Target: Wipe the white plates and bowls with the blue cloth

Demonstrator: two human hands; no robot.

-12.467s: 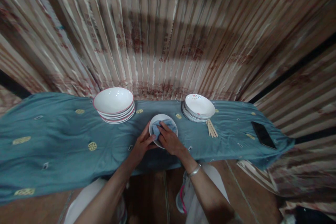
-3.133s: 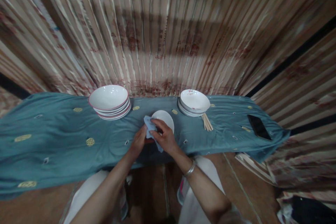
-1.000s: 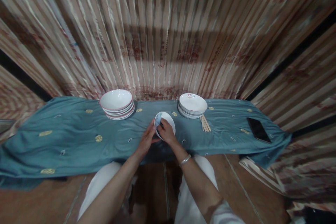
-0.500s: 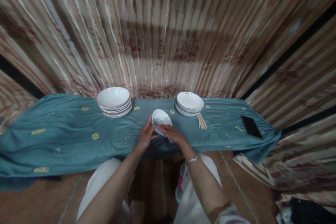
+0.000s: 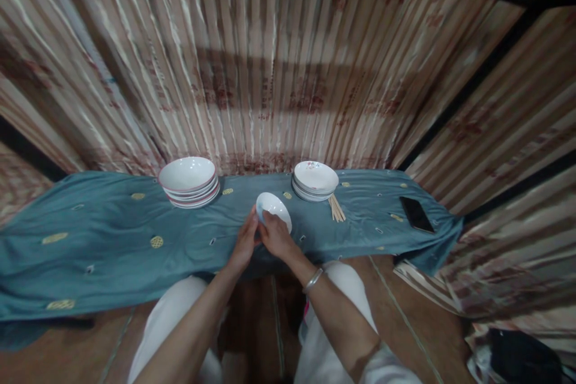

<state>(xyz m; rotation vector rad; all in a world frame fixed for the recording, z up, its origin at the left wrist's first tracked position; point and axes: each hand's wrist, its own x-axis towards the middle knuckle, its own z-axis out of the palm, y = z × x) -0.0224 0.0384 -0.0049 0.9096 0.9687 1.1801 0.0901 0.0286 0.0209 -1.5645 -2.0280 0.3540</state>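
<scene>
Bowl (image 5: 276, 204) apparently mid-wipe

Over the counter (image 5: 189, 252), the left hand (image 5: 246, 237) gripped it, tilted; the right hand's (image 5: 275, 235) fingers bent inside on a likely cloth (image 5: 260, 209), their hold unclear. Wiping looked unfinished; whether the left stack (image 5: 191, 183) and right stack (image 5: 314, 180) were done couldn't be told

My one camera sits on my head, looking forward and down, near my two bare hands (image 5: 276, 236) and the long blue-green cloth-covered table (image 5: 189, 252).
</scene>
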